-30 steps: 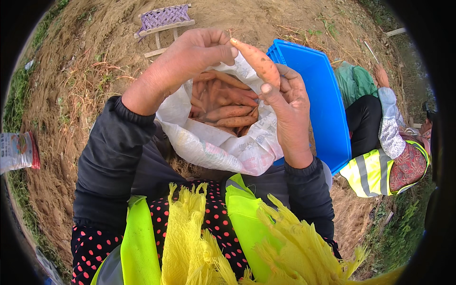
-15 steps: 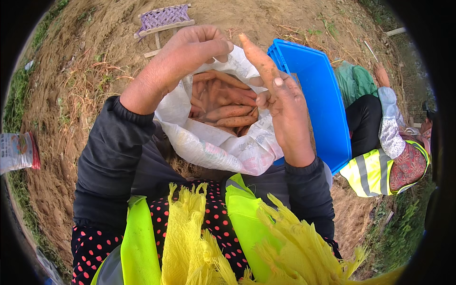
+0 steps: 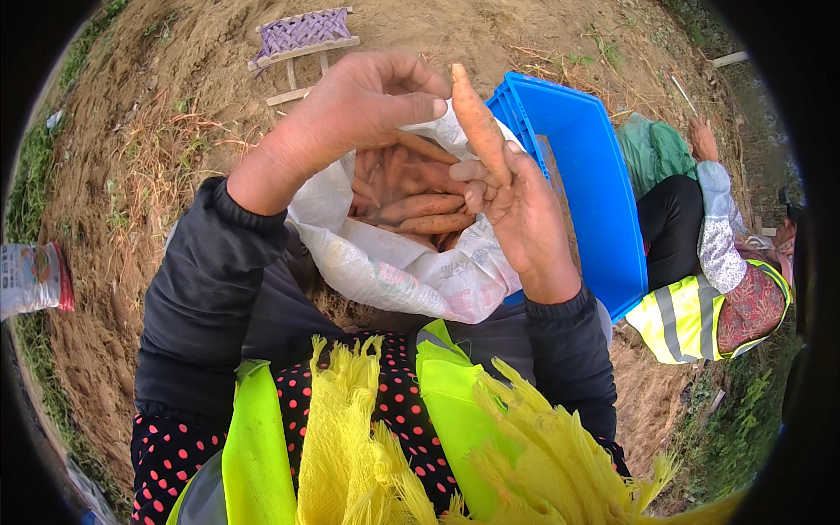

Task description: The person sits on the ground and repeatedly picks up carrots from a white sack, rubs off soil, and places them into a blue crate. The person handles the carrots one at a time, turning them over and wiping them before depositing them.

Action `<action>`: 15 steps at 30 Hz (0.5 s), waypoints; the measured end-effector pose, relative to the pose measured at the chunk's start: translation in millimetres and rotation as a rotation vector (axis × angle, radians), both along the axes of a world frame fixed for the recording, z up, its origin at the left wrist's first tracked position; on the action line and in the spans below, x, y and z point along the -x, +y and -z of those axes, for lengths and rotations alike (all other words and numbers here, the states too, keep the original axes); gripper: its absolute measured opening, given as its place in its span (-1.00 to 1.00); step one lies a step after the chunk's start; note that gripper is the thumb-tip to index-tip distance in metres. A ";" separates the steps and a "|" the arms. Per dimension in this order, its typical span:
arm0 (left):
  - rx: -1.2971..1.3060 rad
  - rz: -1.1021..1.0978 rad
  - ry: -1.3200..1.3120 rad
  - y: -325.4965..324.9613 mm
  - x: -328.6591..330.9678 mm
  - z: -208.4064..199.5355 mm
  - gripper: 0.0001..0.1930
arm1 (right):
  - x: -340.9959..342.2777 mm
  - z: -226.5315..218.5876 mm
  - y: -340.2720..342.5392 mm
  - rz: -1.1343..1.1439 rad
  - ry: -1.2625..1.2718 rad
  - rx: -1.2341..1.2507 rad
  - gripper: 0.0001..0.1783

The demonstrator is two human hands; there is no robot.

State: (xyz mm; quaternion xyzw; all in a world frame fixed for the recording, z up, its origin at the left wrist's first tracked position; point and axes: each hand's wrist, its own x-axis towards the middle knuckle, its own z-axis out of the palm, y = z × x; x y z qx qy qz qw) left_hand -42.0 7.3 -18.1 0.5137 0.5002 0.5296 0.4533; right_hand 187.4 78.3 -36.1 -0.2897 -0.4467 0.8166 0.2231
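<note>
My right hand [image 3: 525, 206] holds a long orange sweet potato [image 3: 479, 122] upright, its lower end between thumb and fingers and its thin tip pointing up. Close to that tip is my left hand [image 3: 376, 96], with bent fingers and the thumb a little apart. Nothing shows in the left hand. Below both hands, a white woven sack [image 3: 385, 271] with a rolled-down rim stands between my legs. Inside it lie several more sweet potatoes [image 3: 420, 207], partly hidden by my left hand and the sack's rim.
Right of the sack sits a blue plastic crate [image 3: 595, 192]. Beyond it is another person in a reflective vest [image 3: 678, 319], beside a green bag [image 3: 652, 153]. A low stool with a purple woven seat [image 3: 304, 32] stands ahead. A printed bag [image 3: 31, 278] lies far left on the soil.
My left hand has moved right, toward the sweet potato's tip, and its thumb and fingers have parted. My right hand has turned the sweet potato more upright.
</note>
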 end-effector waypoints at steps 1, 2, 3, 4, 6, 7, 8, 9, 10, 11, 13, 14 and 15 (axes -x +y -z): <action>-0.002 -0.011 0.052 0.3 -0.4 0.4 -0.77 | -0.3 0.5 0.3 -0.006 0.013 -0.012 -0.51; -0.003 -0.017 0.077 0.5 -0.6 0.8 -0.77 | -0.4 0.9 0.4 -0.007 0.014 -0.022 -0.51; -0.007 -0.021 0.107 0.7 -0.6 1.3 -0.77 | -0.6 1.2 0.4 -0.004 0.008 -0.029 -0.52; -0.015 -0.026 0.140 0.9 -0.6 1.8 -0.77 | -0.3 1.4 0.4 0.000 -0.003 -0.053 -0.52; -0.020 -0.038 0.176 1.3 -0.8 3.1 -0.77 | 0.8 1.4 0.1 0.023 -0.053 -0.087 -0.51; -0.034 -0.045 0.207 1.6 -0.8 3.8 -0.76 | 1.0 0.9 -0.2 0.021 -0.042 -0.122 -0.53; -0.025 -0.058 0.224 1.7 -0.6 4.3 -0.77 | 1.1 0.3 -0.8 0.027 -0.047 -0.149 -0.54; -0.025 -0.072 0.252 1.8 -0.3 4.7 -0.78 | 1.6 -0.2 -1.5 0.026 -0.034 -0.182 -0.55; -0.030 -0.088 0.292 1.8 0.1 5.2 -0.78 | 2.7 -0.2 -2.4 0.050 -0.064 -0.183 -0.57; -0.003 -0.099 0.296 1.7 0.7 5.5 -0.79 | 3.8 -0.2 -3.2 0.066 -0.075 -0.190 -0.58; 0.040 -0.124 0.325 1.4 1.8 6.0 -0.80 | 5.1 -0.4 -4.4 0.089 -0.091 -0.201 -0.61; 0.030 -0.133 0.355 1.4 2.2 6.1 -0.80 | 5.4 -0.5 -4.7 0.095 -0.095 -0.205 -0.62; 0.020 -0.141 0.385 1.5 2.4 6.1 -0.80 | 5.5 -0.7 -4.8 0.100 -0.096 -0.207 -0.63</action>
